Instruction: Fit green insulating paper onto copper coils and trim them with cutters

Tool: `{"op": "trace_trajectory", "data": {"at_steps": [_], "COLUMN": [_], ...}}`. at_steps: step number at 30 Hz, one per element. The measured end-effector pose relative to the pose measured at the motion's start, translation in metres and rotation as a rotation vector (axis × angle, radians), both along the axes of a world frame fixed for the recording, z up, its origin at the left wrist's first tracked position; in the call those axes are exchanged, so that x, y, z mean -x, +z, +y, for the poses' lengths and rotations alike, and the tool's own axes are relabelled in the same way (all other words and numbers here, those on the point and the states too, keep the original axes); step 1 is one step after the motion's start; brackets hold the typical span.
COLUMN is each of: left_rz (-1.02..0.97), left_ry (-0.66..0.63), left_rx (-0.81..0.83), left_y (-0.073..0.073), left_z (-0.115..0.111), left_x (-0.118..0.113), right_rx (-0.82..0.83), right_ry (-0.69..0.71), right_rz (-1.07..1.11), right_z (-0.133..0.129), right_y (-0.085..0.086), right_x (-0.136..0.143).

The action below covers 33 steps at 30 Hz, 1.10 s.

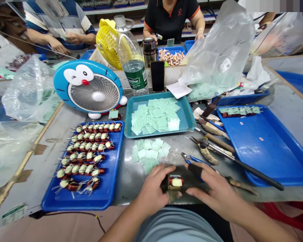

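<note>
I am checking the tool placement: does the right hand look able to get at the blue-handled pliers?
Probably yes: the right hand is close beside the blue-handled pliers, and nothing seems to lie over their tips, though the hand itself hides part of the handles.

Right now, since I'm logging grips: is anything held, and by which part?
It cannot be told whether the left hand, curved beside the small red-wire coil with a pale face, grips it; the open right hand holds nothing visible.

Through the head view I record a grey-blue top [176, 225] with curved folds across the front, black cloth [218, 220] at its edge, garment type unclear, bare forearms, a black covering [195, 169] on one finger of the right hand [214, 190].
</note>
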<state>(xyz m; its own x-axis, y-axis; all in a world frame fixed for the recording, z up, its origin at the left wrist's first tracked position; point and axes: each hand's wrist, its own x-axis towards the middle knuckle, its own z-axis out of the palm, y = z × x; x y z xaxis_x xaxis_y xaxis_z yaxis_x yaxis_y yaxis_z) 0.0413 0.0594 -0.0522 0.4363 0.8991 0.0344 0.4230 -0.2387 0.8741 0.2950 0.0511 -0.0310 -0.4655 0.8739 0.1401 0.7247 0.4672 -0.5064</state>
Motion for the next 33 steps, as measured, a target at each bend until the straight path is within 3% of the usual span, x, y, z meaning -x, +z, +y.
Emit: {"op": "trace_trajectory", "data": {"at_steps": [4,9,17,20,25,33], "left_rz": [0.032,-0.017,-0.055,-0.033,0.003,-0.006], "left_ry": [0.013,-0.014,-0.008,0.02,0.041,0.029], "left_rx": [-0.018,-0.088,-0.08,-0.062,-0.047,0.001], "left_y": [0.006,0.006,0.001,0.005,0.009,0.022], "left_z": [-0.002,0.002,0.002,0.0,-0.003,-0.005], "left_x": [0.002,-0.004,-0.006,-0.004,-0.002,0.01], "right_rx": [0.042,0.027,-0.004,-0.018,-0.034,-0.164], "right_ry": [-0.056,-0.069,-0.033,-0.051,-0.21,-0.343], "right_rz": [0.106,0.211,0.117,0.041,-0.043,-0.11], "right_z": [-0.019,-0.021,-0.014,-0.015,-0.026,-0.085], "right_y": [-0.006,-0.001,0.007,0.007,-0.001,-0.034], "right_x": [0.001,0.009,0.006,-0.005,-0.036,-0.088]}}
